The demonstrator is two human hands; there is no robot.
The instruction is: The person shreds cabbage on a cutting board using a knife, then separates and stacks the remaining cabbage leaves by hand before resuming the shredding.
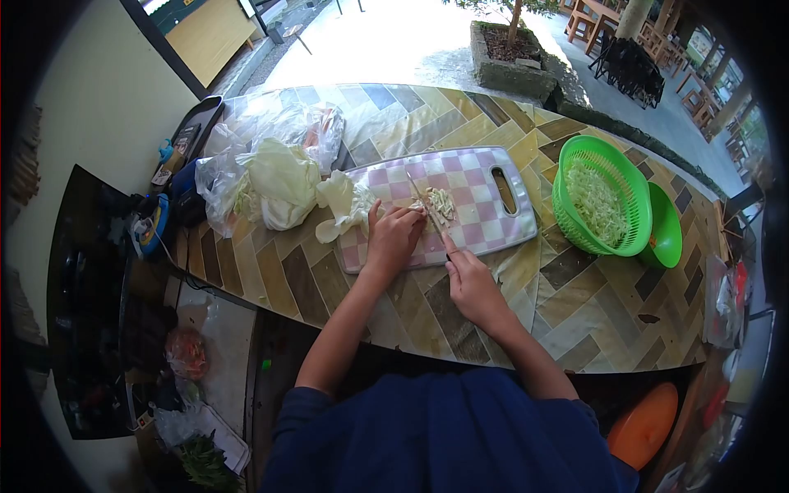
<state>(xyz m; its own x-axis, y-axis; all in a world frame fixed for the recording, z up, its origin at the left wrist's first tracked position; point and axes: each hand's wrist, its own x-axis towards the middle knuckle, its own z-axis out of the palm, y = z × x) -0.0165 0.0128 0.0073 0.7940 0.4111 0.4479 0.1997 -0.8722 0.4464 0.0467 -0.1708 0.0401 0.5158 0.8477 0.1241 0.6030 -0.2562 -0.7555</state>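
Note:
On the pink-and-white checkered cutting board (485, 168), my right hand (475, 287) grips a knife (417, 191) by its dark handle. The blade points away from me across the board, beside the fingertips of my left hand (396, 234). Those fingers are curled down on a pale piece of cabbage (417, 208), mostly hidden under them. Small chopped cabbage bits (442, 205) lie just right of the blade. Loose cabbage leaves (335, 197) rest at the board's left edge, next to a large part-used cabbage (283, 182).
A green basket (639, 197) of shredded cabbage (593, 201) stands at the right, overlapping a green bowl (667, 234). Clear plastic bags (222, 177) lie around the large cabbage. A dark tray (200, 123) sits at the table's far left, and an orange round object (645, 427) is below right.

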